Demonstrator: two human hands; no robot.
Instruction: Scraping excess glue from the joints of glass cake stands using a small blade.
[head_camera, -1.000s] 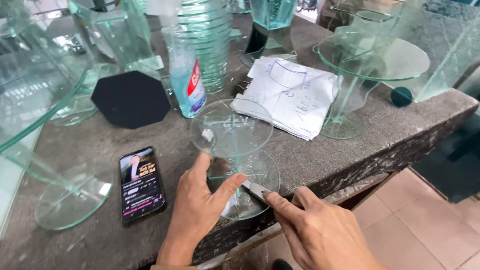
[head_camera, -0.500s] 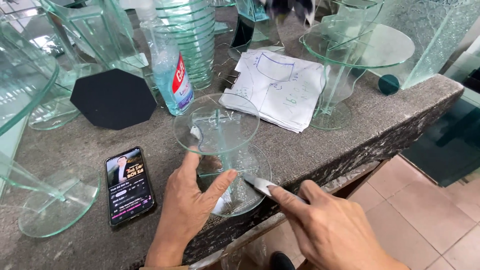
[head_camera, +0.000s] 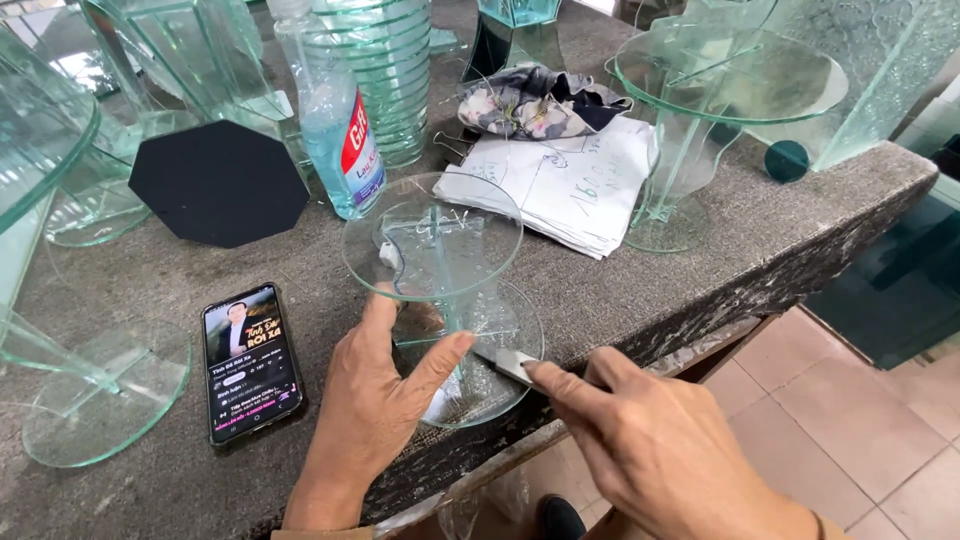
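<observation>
Since a second ago both hands stay put. Right hand (head_camera: 660, 450) has its grip closed on a small blade (head_camera: 508, 364) touching the glass stand (head_camera: 440, 290) at the counter (head_camera: 700, 270) edge; left hand (head_camera: 385, 400) steadies its stem, fingers spread, clasping nothing. Phone (head_camera: 250, 360) lies left, bottle (head_camera: 335, 125) behind.

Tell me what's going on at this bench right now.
A person steadies a small glass stand at the edge of a stone bench; the left hand rests on its round base. The right hand presses a thin metal blade against that base. A lit phone lies to the left, with a clear bottle, a black octagonal plate, marked paper and more glass stands behind.
</observation>
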